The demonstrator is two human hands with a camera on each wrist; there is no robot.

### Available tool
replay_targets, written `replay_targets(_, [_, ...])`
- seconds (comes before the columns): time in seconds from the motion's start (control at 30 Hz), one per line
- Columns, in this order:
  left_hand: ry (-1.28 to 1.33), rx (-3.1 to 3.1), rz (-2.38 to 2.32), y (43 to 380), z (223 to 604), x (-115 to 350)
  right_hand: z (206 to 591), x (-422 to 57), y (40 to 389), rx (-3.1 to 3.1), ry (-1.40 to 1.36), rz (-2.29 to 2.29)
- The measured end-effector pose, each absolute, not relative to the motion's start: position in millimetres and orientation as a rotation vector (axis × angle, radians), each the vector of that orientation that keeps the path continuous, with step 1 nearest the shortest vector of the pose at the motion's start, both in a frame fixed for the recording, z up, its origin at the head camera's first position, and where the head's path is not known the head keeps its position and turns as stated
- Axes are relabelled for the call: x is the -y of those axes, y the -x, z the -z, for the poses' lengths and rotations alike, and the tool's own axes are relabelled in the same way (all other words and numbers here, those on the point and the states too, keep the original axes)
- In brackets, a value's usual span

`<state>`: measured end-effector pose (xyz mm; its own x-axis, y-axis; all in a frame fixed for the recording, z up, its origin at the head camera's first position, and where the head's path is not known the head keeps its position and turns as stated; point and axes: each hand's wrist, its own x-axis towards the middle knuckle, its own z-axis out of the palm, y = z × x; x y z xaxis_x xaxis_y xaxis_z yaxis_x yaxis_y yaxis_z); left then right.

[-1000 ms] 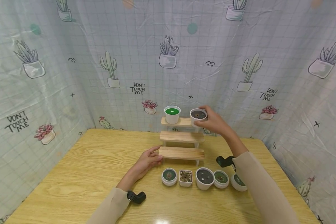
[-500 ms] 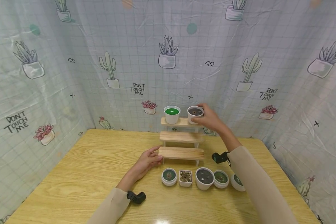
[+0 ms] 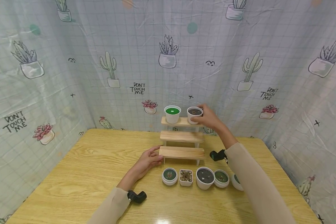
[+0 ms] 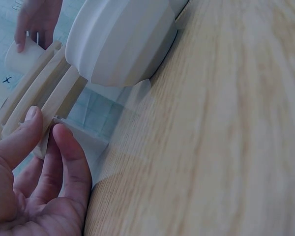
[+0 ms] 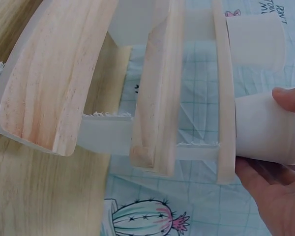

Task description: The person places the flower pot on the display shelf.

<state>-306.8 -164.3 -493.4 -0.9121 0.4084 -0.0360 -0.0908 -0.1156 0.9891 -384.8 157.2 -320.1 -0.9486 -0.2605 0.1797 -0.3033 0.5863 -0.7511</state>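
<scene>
My right hand (image 3: 209, 119) grips a small white pot (image 3: 194, 111) with dark filling at the right end of the top tier. In the right wrist view, this white pot (image 5: 265, 129) touches the top plank, with my thumb on one side and fingers on the other. A white pot with a bright green top (image 3: 172, 115) stands at the left end of that tier. My left hand (image 3: 146, 162) pinches the left end of the lowest plank of the three-tier wooden stand (image 3: 182, 152). In the left wrist view, the thumb lies over the plank and fingers beneath.
In front of the stand is a row of pots: a round one (image 3: 169, 176), a square pebble-filled one (image 3: 186, 177), a larger dark-filled one (image 3: 205, 178), a green-topped one (image 3: 221, 179), and another (image 3: 236, 183) partly behind my right sleeve. A printed curtain (image 3: 134, 62) hangs behind.
My right hand has brought the dark-filled pot slightly left and onto the top tier, where it now stands. The left hand stays on the lowest plank.
</scene>
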Motion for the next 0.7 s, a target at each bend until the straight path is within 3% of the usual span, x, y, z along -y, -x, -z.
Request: replay_targets(0.7, [-0.353, -1.834, -2.09, 304.3, 491.0, 164.7, 324.4, -155.2, 389.2, 2.749, -0.504, -1.35])
